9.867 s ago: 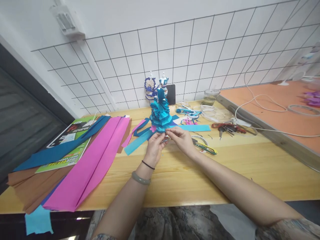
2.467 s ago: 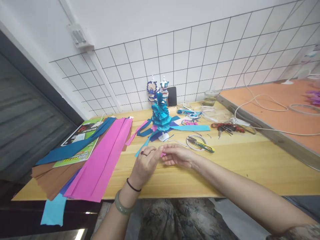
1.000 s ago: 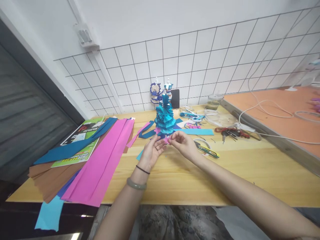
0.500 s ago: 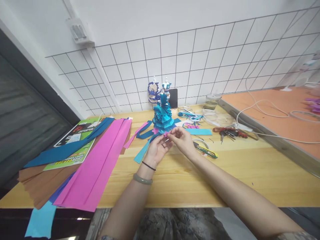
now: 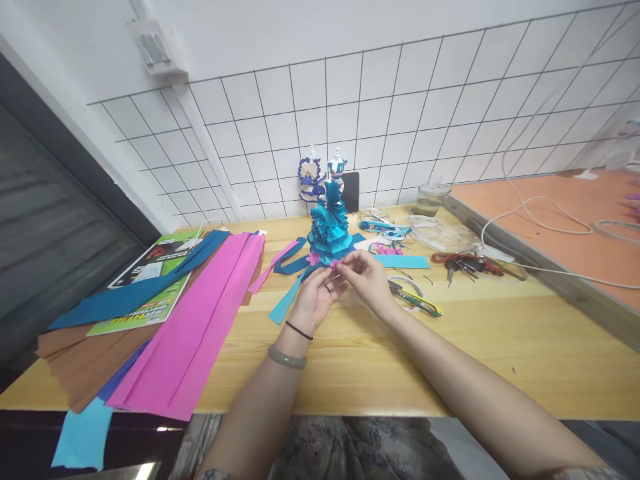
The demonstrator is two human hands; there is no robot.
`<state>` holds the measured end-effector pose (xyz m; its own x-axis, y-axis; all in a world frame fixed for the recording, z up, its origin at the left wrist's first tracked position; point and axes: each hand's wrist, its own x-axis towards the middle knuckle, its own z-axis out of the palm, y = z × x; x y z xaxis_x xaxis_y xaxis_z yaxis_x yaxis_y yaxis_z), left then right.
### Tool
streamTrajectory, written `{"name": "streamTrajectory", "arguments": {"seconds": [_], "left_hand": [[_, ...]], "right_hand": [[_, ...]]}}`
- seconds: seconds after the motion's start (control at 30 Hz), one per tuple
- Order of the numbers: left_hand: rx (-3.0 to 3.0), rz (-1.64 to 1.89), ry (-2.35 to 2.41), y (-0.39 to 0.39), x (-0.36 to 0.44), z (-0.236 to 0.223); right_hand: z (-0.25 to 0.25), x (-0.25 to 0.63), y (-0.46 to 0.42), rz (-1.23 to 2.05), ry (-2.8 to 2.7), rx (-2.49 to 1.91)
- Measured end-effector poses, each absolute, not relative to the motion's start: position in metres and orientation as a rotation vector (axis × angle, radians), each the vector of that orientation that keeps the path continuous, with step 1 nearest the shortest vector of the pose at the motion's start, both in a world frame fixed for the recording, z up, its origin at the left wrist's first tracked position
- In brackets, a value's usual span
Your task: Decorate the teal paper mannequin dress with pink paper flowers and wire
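Pink paper flower (image 5: 335, 265), mid-frame, lies leftward in the right hand (image 5: 369, 279)'s pinching grip; left hand (image 5: 316, 297), just below: grip unclear.

So the ruffled blue paper tree (image 5: 330, 223) is standing upright on the wooden table (image 5: 360, 360), pretty frilly. One little pink flower (image 5: 313, 259) sits at its 7 o'clock edge; another pink bloom (image 5: 335, 265), partly hidden, is held up around 6.

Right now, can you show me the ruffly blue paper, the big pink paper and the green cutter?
Ruffly blue paper (image 5: 329, 225): head view, middle of the ruffles.
Big pink paper (image 5: 177, 333): head view, middle of the sheet.
Green cutter (image 5: 420, 303): head view, its handle.
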<state>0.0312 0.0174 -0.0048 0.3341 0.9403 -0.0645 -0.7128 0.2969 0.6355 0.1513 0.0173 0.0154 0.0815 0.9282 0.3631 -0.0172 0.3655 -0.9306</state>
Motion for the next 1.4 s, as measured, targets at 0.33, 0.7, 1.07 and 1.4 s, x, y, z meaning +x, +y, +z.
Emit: {"name": "streamTrajectory", "arguments": {"seconds": [0.33, 0.7, 1.07, 1.4], "left_hand": [[0.565, 1.198, 0.49, 0.0157, 0.0327, -0.0044], [0.544, 1.192, 0.515, 0.0157, 0.0316, -0.0052], [0.548, 1.157, 0.518, 0.017, 0.0305, -0.0058], [0.502, 1.133, 0.531, 0.0166, 0.0298, -0.0027]], "right_hand": [[0.0154, 0.1505, 0.0185, 0.875, -1.27, -0.955], [0.0144, 0.1493, 0.019, 0.924, -1.244, -0.947], [0.0106, 0.152, 0.0222, 0.965, -1.233, -0.909], [0.0088, 0.1583, 0.0238, 1.035, -1.124, -0.942]]}}
